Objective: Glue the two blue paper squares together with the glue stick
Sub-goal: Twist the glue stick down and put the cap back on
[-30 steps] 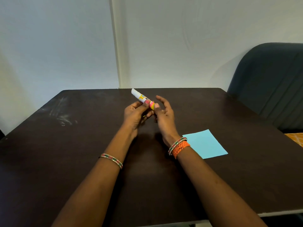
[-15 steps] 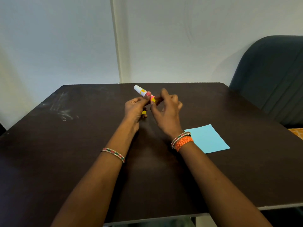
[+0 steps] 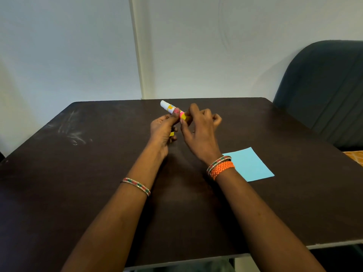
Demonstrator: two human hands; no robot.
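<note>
Dark tabletop (image 3: 78,193) before pale wall: glue stick (image 3: 172,110) held tilted above it, left hand (image 3: 163,130) gripping barrel, right hand (image 3: 198,130) pinching yellow base; blue paper (image 3: 253,165) flat near right wrist; advise steady barrel, small twist, short glue exposure.

I have both forearms extended, left hand (image 3: 162,130) and right hand (image 3: 198,130) raised, fingers curled, pinching the glue stick (image 3: 172,110).
</note>
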